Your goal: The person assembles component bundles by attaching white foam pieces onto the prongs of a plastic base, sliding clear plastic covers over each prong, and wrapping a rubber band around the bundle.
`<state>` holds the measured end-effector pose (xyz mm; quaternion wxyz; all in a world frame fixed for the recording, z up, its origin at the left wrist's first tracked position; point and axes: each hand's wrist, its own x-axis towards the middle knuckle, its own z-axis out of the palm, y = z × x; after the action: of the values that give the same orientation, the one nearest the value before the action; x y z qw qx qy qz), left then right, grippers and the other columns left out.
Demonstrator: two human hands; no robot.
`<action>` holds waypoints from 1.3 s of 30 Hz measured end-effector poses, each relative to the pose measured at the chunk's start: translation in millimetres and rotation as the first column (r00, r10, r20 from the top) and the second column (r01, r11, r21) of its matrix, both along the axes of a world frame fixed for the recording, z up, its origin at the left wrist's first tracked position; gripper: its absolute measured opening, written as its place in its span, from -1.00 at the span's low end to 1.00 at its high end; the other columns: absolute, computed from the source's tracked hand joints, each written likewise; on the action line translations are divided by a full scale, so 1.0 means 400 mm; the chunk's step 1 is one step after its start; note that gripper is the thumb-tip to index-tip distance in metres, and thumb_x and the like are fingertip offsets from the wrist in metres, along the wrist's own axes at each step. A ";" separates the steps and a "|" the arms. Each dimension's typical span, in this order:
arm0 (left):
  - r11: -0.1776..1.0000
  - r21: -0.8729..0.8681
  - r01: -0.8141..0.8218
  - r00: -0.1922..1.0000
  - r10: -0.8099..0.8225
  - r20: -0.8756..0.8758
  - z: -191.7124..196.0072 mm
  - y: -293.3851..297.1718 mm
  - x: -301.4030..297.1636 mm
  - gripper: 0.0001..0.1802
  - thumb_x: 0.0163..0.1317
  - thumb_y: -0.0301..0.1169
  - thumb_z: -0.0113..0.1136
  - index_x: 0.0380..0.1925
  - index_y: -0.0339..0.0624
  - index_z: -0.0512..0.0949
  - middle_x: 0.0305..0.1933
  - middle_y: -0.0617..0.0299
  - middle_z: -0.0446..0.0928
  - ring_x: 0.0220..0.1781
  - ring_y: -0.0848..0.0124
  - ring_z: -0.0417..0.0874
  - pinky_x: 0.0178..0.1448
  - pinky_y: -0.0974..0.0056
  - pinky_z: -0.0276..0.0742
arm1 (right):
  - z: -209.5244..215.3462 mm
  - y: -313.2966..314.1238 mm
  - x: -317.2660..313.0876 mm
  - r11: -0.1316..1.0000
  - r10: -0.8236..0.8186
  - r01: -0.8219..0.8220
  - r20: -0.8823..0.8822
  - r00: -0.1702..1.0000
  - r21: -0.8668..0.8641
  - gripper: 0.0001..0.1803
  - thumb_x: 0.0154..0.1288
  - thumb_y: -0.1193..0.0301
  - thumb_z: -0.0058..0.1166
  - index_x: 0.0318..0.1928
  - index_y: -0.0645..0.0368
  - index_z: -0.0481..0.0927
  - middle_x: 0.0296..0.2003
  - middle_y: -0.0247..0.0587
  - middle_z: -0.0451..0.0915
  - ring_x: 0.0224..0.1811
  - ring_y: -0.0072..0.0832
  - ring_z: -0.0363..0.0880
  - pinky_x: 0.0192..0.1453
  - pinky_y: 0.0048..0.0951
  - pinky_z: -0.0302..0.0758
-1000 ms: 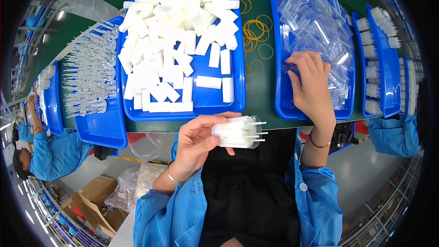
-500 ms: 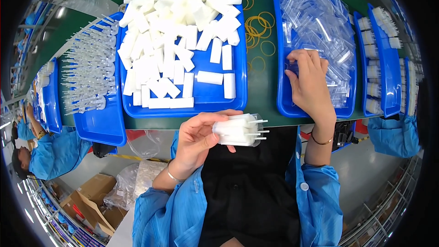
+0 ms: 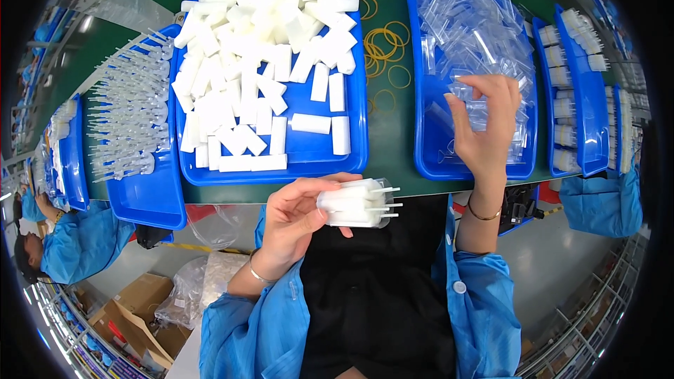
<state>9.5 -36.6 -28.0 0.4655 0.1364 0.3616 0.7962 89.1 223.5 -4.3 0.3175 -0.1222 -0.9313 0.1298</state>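
The left hand (image 3: 293, 214) is closed on a bundle of white blocks (image 3: 353, 203), thumb on the near side and fingers behind. The bundle lies level in a clear wrap at the desk's near edge, seen partly against the black clothing (image 3: 379, 281). Its thin white sticks stick out to the right, into the open space between the two forearms.

The right hand (image 3: 489, 123) is over the near half of the tray of clear pieces (image 3: 430, 149), its wrist crossing the front rim. Thumb and forefinger curve toward each other with their tips slightly apart; I cannot tell whether a clear piece sits between them.

Clear pieces crowd the tray's far part, while blue bottom shows at its near left corner. Left of it, a strip of green desk (image 3: 388, 144) separates it from the tray of white blocks (image 3: 309, 151), with yellow rubber bands (image 3: 385, 43) along the strip's far part. Loose blocks reach close to that tray's front wall; blue bottom shows at its near right. Further left, a tray of sticks (image 3: 146, 200) juts past the desk's near edge.
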 end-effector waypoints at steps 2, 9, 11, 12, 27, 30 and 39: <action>0.997 -0.073 -0.015 1.000 0.013 -0.020 0.002 -0.002 0.000 -0.63 0.12 -0.34 0.20 -0.10 -0.30 0.45 0.07 -0.31 0.34 -0.08 0.01 0.57 -0.34 0.12 0.66 | -0.006 -0.001 0.011 0.986 -0.027 -0.007 -0.201 0.979 -0.166 -0.76 -0.01 0.61 0.16 -0.28 0.19 0.45 -0.41 -0.22 0.41 -0.37 -0.44 0.34 -0.25 -0.50 0.23; 0.996 0.053 -0.071 0.990 0.077 -0.120 0.004 0.000 0.001 -0.64 0.07 -0.60 0.19 -0.07 -0.36 0.45 0.12 -0.29 0.33 0.00 0.10 0.54 -0.16 0.12 0.64 | 0.042 -0.096 0.068 0.565 -0.054 -0.314 -0.414 0.909 -0.763 -0.88 0.19 0.56 -0.02 -0.26 0.30 0.40 -0.45 -0.25 0.41 -0.47 -0.62 0.31 -0.39 -0.66 0.23; 0.989 0.019 -0.144 0.972 0.145 -0.185 0.005 0.006 -0.002 -0.64 0.03 -0.62 0.23 -0.11 -0.37 0.47 0.13 -0.28 0.32 0.05 0.10 0.51 -0.07 0.14 0.60 | 0.034 -0.125 0.063 0.477 -0.029 -0.352 -0.415 0.909 -0.805 -0.87 0.21 0.52 -0.02 -0.25 0.31 0.40 -0.47 -0.25 0.41 -0.48 -0.63 0.30 -0.42 -0.67 0.22; 0.989 0.011 -0.145 0.972 0.145 -0.187 0.003 0.002 -0.001 -0.64 0.03 -0.62 0.23 -0.11 -0.37 0.47 0.13 -0.28 0.32 0.05 0.10 0.51 -0.07 0.14 0.60 | 0.034 -0.142 0.064 0.396 -0.002 -0.396 -0.432 0.902 -0.829 -0.86 0.24 0.48 -0.03 -0.25 0.32 0.40 -0.48 -0.26 0.40 -0.49 -0.63 0.30 -0.44 -0.68 0.21; 0.956 0.013 -0.294 0.849 0.268 -0.455 0.002 -0.002 -0.007 -0.63 -0.02 -0.55 0.32 -0.16 -0.37 0.50 0.13 -0.31 0.32 0.16 0.09 0.43 0.16 0.18 0.41 | 0.021 -0.188 0.063 0.480 0.140 -0.425 -0.411 0.901 -0.768 -0.88 0.22 0.57 -0.06 -0.23 0.34 0.43 -0.48 -0.21 0.44 -0.49 -0.61 0.29 -0.42 -0.62 0.21; 0.960 0.003 -0.281 0.866 0.255 -0.430 0.000 -0.002 -0.010 -0.63 0.01 -0.54 0.30 -0.14 -0.39 0.49 0.15 -0.31 0.30 0.17 0.10 0.42 0.17 0.16 0.40 | 0.022 -0.193 0.062 0.530 0.164 -0.439 -0.420 0.893 -0.726 -0.88 0.20 0.59 -0.06 -0.24 0.35 0.43 -0.48 -0.21 0.44 -0.50 -0.59 0.29 -0.42 -0.60 0.22; 0.968 0.030 -0.251 0.868 0.238 -0.436 -0.005 -0.006 -0.009 -0.62 0.02 -0.55 0.28 -0.12 -0.40 0.47 0.14 -0.32 0.30 0.18 0.09 0.41 0.17 0.16 0.40 | 0.017 -0.212 0.044 0.547 0.169 -0.426 -0.403 0.900 -0.721 -0.88 0.16 0.59 -0.01 -0.25 0.32 0.47 -0.49 -0.22 0.48 -0.54 -0.60 0.27 -0.44 -0.60 0.20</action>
<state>6.1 -39.1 -29.9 0.2700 0.2578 0.4817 0.7928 106.6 138.8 2.6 0.3335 -0.0688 -0.7252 0.5984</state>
